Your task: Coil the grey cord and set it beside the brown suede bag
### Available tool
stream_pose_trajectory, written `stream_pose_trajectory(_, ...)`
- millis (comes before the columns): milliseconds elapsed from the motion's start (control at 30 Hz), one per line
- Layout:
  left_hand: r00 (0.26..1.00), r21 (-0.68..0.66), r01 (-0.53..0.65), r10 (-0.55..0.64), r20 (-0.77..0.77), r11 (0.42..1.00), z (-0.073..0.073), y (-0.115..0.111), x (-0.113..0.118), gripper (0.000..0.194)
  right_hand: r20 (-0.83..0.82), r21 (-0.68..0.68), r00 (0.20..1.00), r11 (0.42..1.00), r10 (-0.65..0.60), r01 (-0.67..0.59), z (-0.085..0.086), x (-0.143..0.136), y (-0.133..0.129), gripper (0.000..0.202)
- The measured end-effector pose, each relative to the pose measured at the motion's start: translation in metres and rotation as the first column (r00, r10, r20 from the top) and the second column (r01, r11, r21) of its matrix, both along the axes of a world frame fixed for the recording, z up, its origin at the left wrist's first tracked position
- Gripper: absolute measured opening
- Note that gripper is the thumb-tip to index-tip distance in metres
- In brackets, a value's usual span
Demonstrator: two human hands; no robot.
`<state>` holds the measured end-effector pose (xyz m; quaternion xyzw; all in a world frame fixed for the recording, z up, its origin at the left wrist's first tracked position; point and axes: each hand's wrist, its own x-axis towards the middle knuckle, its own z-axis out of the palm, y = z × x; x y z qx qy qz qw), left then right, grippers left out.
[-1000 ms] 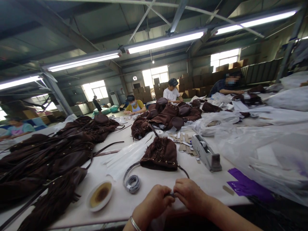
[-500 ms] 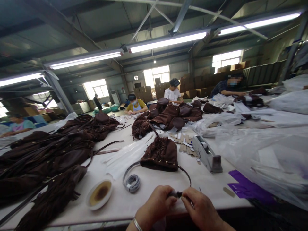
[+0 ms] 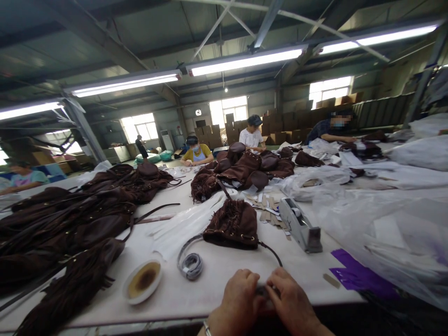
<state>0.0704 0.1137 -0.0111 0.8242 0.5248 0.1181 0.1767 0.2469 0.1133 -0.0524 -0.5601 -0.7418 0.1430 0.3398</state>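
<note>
A dark brown fringed bag (image 3: 233,226) with gold eyelets lies on the white table. Its thin strap (image 3: 271,252) runs from the right side down to my hands. My left hand (image 3: 240,298) and my right hand (image 3: 290,298) are side by side at the table's front edge, fingers closed around a small part at the strap's end, mostly hidden between them. Left of the bag, a grey-wrapped strap ends in a coil (image 3: 191,266). A white dish (image 3: 143,281) with a brown stain sits further left.
Brown bags are heaped at the left (image 3: 105,219) and beyond the centre (image 3: 245,165). A tape dispenser (image 3: 301,226), tan strips (image 3: 269,210), clear plastic (image 3: 381,228) and purple material (image 3: 360,275) lie to the right. Several people work in the background.
My left hand has shifted slightly right and turned, with its fingers closer over the small part. Less of that part shows between my hands. The bag stays in place.
</note>
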Motion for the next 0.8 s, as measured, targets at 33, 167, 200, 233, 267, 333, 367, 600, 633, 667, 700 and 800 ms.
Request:
stream_pose_trajectory(33,1.0,-0.01,-0.013,0.013,0.006,1.0,0.0,-0.002,0.0,0.042,0.0,0.058,1.0,0.998,-0.02,0.02,-0.001,0.002,0.0,0.02)
stream_pose_trajectory(167,0.996,-0.05,-0.086,0.087,0.006,0.995,0.002,-0.008,0.006,0.038,-0.118,0.112,0.989,0.989,-0.087,0.1,-0.011,0.006,0.001,0.02)
stream_pose_trajectory(200,0.995,-0.056,-0.099,0.1,0.006,0.993,0.003,-0.009,0.007,0.037,-0.152,0.091,0.985,0.992,-0.077,0.092,-0.014,0.006,0.002,0.021)
stream_pose_trajectory(233,0.994,-0.064,-0.109,0.109,0.005,0.992,0.004,-0.01,0.008,0.037,-0.18,0.074,0.982,0.994,-0.064,0.078,-0.016,0.005,0.002,0.023)
stream_pose_trajectory(267,0.993,-0.071,-0.116,0.116,-0.001,0.991,0.004,-0.011,0.009,0.037,-0.199,0.064,0.979,0.996,-0.045,0.059,-0.017,0.004,0.003,0.024)
stream_pose_trajectory(333,0.991,-0.079,-0.131,0.13,-0.02,0.988,0.005,-0.013,0.008,0.037,-0.211,0.073,0.977,0.997,0.009,0.006,-0.018,0.001,0.003,0.025)
stream_pose_trajectory(367,0.99,-0.077,-0.142,0.14,-0.031,0.987,0.006,-0.014,0.006,0.036,-0.21,0.081,0.977,0.996,0.046,-0.029,-0.017,0.0,0.004,0.024)
stream_pose_trajectory(600,0.97,-0.083,-0.227,0.218,-0.103,0.97,0.004,-0.015,0.003,0.022,-0.145,0.18,0.987,0.983,0.062,-0.035,-0.012,-0.007,0.004,0.02)
stream_pose_trajectory(633,0.97,-0.084,-0.227,0.218,-0.104,0.97,0.004,-0.015,0.005,0.023,-0.139,0.188,0.99,0.982,0.027,-0.001,-0.014,-0.006,0.005,0.019)
stream_pose_trajectory(667,0.971,-0.086,-0.227,0.218,-0.102,0.97,0.004,-0.015,0.007,0.024,-0.14,0.183,0.99,0.983,0.002,0.024,-0.015,-0.004,0.006,0.019)
stream_pose_trajectory(700,0.97,-0.087,-0.229,0.22,-0.099,0.97,0.003,-0.015,0.008,0.024,-0.149,0.166,0.989,0.985,-0.017,0.042,-0.017,-0.002,0.007,0.019)
stream_pose_trajectory(800,0.97,-0.094,-0.238,0.231,-0.079,0.967,0.001,-0.014,0.011,0.025,-0.194,0.106,0.978,0.99,-0.075,0.097,-0.02,0.006,0.014,0.022)
